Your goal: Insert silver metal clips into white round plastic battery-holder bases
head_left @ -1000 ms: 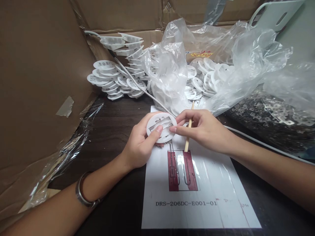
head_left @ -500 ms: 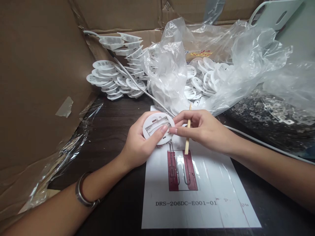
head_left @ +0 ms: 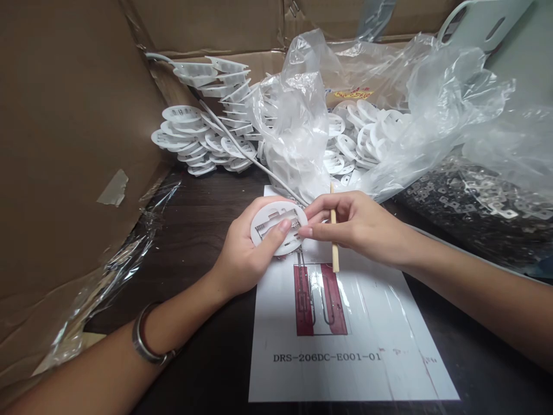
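My left hand (head_left: 247,251) is closed round a white round battery holder (head_left: 268,217), with the thumb lying across its face. Metal springs show inside the holder's long slot. My right hand (head_left: 365,226) has a thin wooden stick (head_left: 335,253) held crosswise among its fingers. Thumb and index tips of that hand meet at the holder's right edge; whether they pinch a small part there I cannot make out. Below both hands lies a printed sheet (head_left: 319,377) with a red and white drawing.
White round holders (head_left: 201,141) are piled at the back left. More lie in a clear plastic bag (head_left: 302,115) behind my hands. Small metal plates (head_left: 488,196) fill a bag at the right. A grey cable (head_left: 233,138) crosses the dark table (head_left: 190,230); cardboard (head_left: 64,144) walls the left.
The wooden stick has swung in my right hand, its lower end shifting slightly right. The holder has tilted a little, and my left thumb has moved slightly left on it.
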`<state>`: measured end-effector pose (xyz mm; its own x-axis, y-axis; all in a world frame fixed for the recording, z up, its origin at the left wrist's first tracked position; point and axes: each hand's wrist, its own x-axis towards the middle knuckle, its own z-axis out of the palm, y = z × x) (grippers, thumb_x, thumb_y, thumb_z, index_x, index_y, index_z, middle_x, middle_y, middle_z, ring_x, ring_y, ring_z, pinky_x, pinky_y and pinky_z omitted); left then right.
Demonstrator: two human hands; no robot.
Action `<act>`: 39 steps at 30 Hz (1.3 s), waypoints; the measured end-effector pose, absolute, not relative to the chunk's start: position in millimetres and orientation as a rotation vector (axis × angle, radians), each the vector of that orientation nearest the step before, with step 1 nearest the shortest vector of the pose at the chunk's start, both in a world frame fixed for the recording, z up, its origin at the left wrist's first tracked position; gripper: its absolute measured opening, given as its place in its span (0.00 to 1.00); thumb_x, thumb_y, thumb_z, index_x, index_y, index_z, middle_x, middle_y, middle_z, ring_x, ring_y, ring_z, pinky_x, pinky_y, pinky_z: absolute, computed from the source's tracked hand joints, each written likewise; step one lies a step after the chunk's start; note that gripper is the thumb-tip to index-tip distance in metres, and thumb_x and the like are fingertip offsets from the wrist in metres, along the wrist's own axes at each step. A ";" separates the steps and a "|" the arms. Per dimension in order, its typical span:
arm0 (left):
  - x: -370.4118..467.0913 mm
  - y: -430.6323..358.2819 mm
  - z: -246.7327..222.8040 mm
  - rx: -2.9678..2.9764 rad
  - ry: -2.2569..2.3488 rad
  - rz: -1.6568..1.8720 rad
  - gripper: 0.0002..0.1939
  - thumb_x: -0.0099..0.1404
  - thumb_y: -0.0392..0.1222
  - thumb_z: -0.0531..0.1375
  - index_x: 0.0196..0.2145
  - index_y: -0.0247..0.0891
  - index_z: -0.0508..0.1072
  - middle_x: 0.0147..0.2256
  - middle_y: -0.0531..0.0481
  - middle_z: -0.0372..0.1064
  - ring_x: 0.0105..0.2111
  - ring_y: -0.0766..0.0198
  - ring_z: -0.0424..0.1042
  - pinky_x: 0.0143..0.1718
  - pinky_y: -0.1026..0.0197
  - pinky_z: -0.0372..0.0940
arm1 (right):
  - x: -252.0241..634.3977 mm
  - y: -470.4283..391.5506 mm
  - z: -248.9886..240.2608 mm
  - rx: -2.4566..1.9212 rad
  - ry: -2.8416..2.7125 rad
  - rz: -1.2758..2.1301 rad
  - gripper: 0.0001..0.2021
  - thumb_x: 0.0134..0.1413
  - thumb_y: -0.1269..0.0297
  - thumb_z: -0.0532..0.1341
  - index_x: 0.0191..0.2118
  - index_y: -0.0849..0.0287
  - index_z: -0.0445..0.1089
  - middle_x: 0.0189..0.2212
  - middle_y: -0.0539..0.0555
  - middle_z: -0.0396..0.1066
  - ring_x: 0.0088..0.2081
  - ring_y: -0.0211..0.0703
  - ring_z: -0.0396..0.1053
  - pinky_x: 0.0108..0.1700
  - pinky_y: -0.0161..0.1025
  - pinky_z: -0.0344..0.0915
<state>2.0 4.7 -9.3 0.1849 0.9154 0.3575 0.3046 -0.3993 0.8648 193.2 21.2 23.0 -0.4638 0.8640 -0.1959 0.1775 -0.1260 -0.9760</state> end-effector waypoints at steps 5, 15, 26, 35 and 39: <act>2.4 4.9 -7.8 1.855 1.141 1.203 0.12 0.61 0.41 0.63 0.43 0.39 0.71 0.37 0.51 0.73 0.36 0.64 0.73 0.37 0.63 0.70 | 192.7 21.3 21.4 -1.177 -1.608 1.632 0.09 0.45 0.66 0.68 0.34 0.62 0.72 0.26 0.49 0.70 0.26 0.32 0.64 0.29 0.31 0.57; 1.2 4.6 -8.7 1.821 1.134 1.176 0.12 0.63 0.44 0.60 0.43 0.39 0.71 0.37 0.49 0.73 0.35 0.62 0.73 0.36 0.61 0.70 | 193.3 21.7 19.3 -1.183 -1.639 1.602 0.11 0.47 0.62 0.68 0.34 0.62 0.72 0.25 0.49 0.68 0.24 0.31 0.61 0.26 0.31 0.54; 2.4 5.3 -8.5 1.858 1.129 1.166 0.10 0.62 0.40 0.62 0.42 0.39 0.71 0.35 0.52 0.73 0.34 0.66 0.72 0.35 0.66 0.69 | 192.9 20.9 20.4 -1.202 -1.743 1.467 0.10 0.52 0.59 0.65 0.32 0.62 0.74 0.23 0.48 0.67 0.23 0.30 0.59 0.26 0.31 0.53; 3.2 5.5 -7.2 1.840 1.157 1.173 0.09 0.62 0.41 0.62 0.41 0.38 0.71 0.35 0.51 0.73 0.34 0.65 0.73 0.35 0.65 0.70 | 193.9 22.7 16.9 -1.173 -1.761 1.477 0.10 0.50 0.60 0.66 0.35 0.62 0.73 0.24 0.49 0.68 0.23 0.31 0.59 0.24 0.30 0.54; 4.2 4.0 -7.3 1.753 1.145 1.092 0.10 0.62 0.42 0.62 0.41 0.38 0.71 0.31 0.53 0.72 0.26 0.68 0.72 0.24 0.68 0.68 | 191.4 20.0 18.3 -1.212 -1.776 1.412 0.07 0.48 0.65 0.67 0.31 0.63 0.74 0.22 0.48 0.68 0.22 0.30 0.60 0.23 0.29 0.53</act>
